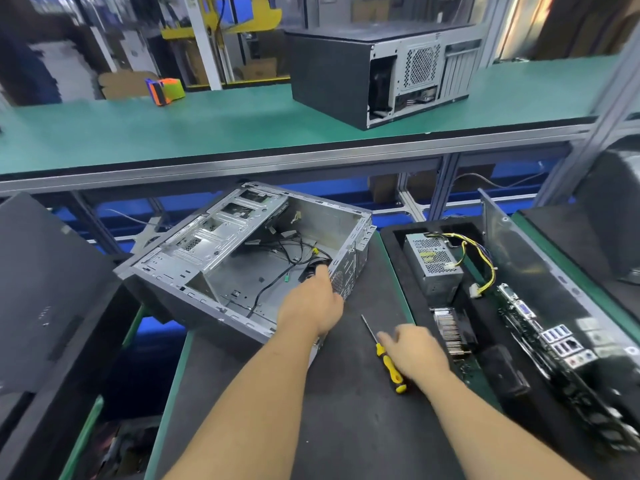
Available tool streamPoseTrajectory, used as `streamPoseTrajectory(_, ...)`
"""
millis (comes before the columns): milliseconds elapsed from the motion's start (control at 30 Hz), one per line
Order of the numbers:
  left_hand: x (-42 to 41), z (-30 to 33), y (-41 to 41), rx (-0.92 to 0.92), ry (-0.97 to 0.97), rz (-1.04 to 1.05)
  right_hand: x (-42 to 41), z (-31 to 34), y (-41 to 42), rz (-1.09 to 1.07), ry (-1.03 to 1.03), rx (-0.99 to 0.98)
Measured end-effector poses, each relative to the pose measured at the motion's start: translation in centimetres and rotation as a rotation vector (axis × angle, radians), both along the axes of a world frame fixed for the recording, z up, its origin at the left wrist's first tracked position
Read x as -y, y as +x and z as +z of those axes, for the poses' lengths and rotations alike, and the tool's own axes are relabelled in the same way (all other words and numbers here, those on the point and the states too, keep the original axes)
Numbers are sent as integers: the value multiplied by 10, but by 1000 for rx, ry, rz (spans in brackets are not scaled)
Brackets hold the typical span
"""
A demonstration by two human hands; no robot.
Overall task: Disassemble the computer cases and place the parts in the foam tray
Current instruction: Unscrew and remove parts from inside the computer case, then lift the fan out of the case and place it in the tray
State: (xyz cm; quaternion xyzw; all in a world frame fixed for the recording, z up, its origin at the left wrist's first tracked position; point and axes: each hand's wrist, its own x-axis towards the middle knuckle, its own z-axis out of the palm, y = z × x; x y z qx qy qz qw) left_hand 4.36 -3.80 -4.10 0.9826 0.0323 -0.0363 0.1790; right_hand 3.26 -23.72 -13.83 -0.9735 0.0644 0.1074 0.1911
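An open grey computer case [221, 258] lies on its side on the dark mat, with loose black cables inside. My left hand [311, 303] reaches over its near wall, fingers on a black fan [317, 266] at the case's rear right corner; how it holds the fan is hidden. My right hand [412, 351] hovers with relaxed fingers over a yellow-handled screwdriver [386, 358] lying on the mat. To the right, the black foam tray [394, 244] holds a power supply [433, 265] with yellow wires, a heatsink [448, 329] and a motherboard [550, 341].
A closed black computer case [346, 74] stands on the green upper shelf [173, 133], beside an orange and green object [166, 90]. A black panel [48, 289] leans at the left. A metal side panel [495, 223] stands behind the tray.
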Motion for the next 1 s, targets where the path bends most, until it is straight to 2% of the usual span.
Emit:
streamPoseTrajectory(67, 0, -1, 0, 14, 8, 5, -14, 0, -5, 116, -119, -148)
streamPoseTrajectory(133, -1, -2, 0, 21, 5, 17, -16, -2, -6, 126, -140, -202)
streamPoseTrajectory(233, -1, -5, 1, 28, 9, 35, -12, 2, -2, -17, 58, -194)
streamPoseTrajectory(300, -2, -6, 0, 33, 24, 31, -9, 11, 8, -164, 293, -127)
streamPoseTrajectory(367, -3, -7, -1, 36, 42, 28, -6, 27, 23, -217, 463, -10)
streamPoseTrajectory(467, -4, -8, -4, 36, 60, 26, -9, 62, 50, -176, 514, 236)
streamPoseTrajectory(633, -6, -7, -4, 20, 73, 14, -38, 117, 117, 109, 308, 499)
streamPoseTrajectory(733, -4, -4, -3, 1, 86, -4, -53, 126, 152, 370, 113, 393)
streamPoseTrajectory(833, -3, -3, -3, -15, 107, -5, -57, 120, 171, 461, -5, 228)
streamPoseTrajectory(1000, -5, -4, -4, 9, 116, -11, -61, 119, 174, 528, -57, 273)
